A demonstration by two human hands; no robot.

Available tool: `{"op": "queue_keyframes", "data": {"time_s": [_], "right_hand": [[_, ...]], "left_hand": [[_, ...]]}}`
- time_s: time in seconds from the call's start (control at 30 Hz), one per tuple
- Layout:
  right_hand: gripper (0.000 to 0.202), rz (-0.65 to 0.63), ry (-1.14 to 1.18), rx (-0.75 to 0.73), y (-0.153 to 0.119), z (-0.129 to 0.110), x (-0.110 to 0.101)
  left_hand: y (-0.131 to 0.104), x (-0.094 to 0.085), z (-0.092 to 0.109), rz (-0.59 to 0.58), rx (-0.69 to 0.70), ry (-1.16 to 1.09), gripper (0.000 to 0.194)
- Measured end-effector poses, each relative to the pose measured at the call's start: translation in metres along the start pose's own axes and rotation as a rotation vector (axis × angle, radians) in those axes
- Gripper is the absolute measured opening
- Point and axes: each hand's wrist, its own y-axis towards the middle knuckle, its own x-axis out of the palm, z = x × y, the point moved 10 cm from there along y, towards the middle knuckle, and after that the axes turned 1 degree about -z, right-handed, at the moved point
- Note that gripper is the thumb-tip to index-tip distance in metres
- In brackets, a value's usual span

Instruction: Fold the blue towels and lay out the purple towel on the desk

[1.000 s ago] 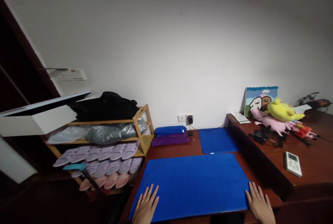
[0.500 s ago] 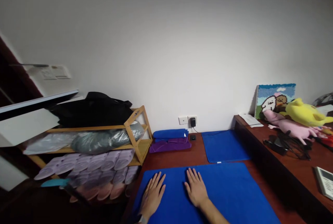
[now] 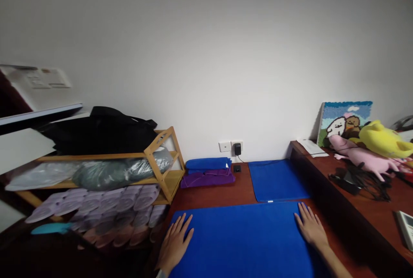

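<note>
Wooden rack [image 3: 157,172]: slippers [image 3: 126,198]. Left hand [image 3: 174,242], right hand [image 3: 312,230] on blue cloth [image 3: 241,241], fingers [image 3: 187,223] outstretched, empty.

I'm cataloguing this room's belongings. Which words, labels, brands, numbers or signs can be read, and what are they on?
Nothing is readable.
White tag where the large blue cloth meets the small blue cloth: too small.
White label on the folded blue cloth: too small.
Remote control, cut off at the edge: too blurred.
Wall panel: too blurred.
</note>
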Motion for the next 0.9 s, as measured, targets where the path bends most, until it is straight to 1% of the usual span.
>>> {"op": "queue_keyframes", "data": {"time_s": [0.07,0.13,0.27,0.33,0.37,0.4,0.43,0.47,0.5,0.57,0.6,0.63,0.67,0.7,0.73,0.77,0.8,0.83,0.9], "right_hand": [[0.078,0.001,-0.004,-0.011,0.004,0.007,0.003],[0.078,0.016,0.003,-0.009,0.006,0.010,0.004],[0.074,0.073,0.032,0.030,0.009,0.012,0.001],[0.075,0.107,0.044,0.062,0.007,0.004,-0.007],[0.076,0.123,0.050,0.058,0.004,-0.008,-0.013],[0.078,0.137,0.061,0.026,0.000,-0.028,-0.019],[0.079,0.146,0.077,-0.038,-0.006,-0.056,-0.026],[0.079,0.148,0.098,-0.131,-0.014,-0.091,-0.033],[0.078,0.136,0.133,-0.245,-0.024,-0.132,-0.038],[0.074,0.079,0.204,-0.461,-0.050,-0.215,-0.043],[0.072,0.049,0.234,-0.554,-0.064,-0.252,-0.044],[0.071,0.007,0.256,-0.610,-0.074,-0.281,-0.041],[0.071,-0.034,0.270,-0.638,-0.082,-0.303,-0.038],[0.071,-0.064,0.278,-0.644,-0.086,-0.316,-0.034],[0.071,-0.085,0.278,-0.630,-0.087,-0.320,-0.030],[0.071,-0.093,0.272,-0.603,-0.085,-0.317,-0.026],[0.071,-0.090,0.262,-0.569,-0.080,-0.305,-0.024],[0.071,-0.078,0.249,-0.531,-0.074,-0.287,-0.022],[0.071,-0.042,0.225,-0.453,-0.060,-0.237,-0.021]], "left_hand": [[0.006,-0.006,-0.004,0.010,-0.008,0.012,0.059],[0.014,-0.009,-0.009,0.024,-0.015,0.013,0.059],[0.026,-0.002,-0.022,0.016,-0.018,-0.031,0.059],[0.026,0.003,-0.026,0.032,-0.013,-0.048,0.059],[0.026,0.005,-0.027,0.044,-0.014,-0.051,0.059],[0.025,0.007,-0.029,0.053,-0.020,-0.053,0.059],[0.024,0.009,-0.030,0.059,-0.030,-0.053,0.060],[0.023,0.010,-0.031,0.061,-0.039,-0.052,0.060],[0.022,0.011,-0.031,0.061,-0.044,-0.052,0.060],[0.022,0.011,-0.030,0.059,-0.039,-0.052,0.060],[0.022,0.011,-0.030,0.059,-0.034,-0.051,0.060],[0.023,0.011,-0.030,0.059,-0.030,-0.049,0.060],[0.023,0.011,-0.030,0.059,-0.027,-0.047,0.060],[0.024,0.011,-0.030,0.059,-0.029,-0.045,0.059],[0.024,0.012,-0.031,0.059,-0.033,-0.042,0.059],[0.025,0.013,-0.032,0.059,-0.036,-0.040,0.059],[0.026,0.013,-0.033,0.059,-0.038,-0.038,0.058],[0.027,0.014,-0.033,0.057,-0.038,-0.036,0.058],[0.028,0.015,-0.033,0.061,-0.036,-0.036,0.058]]}}
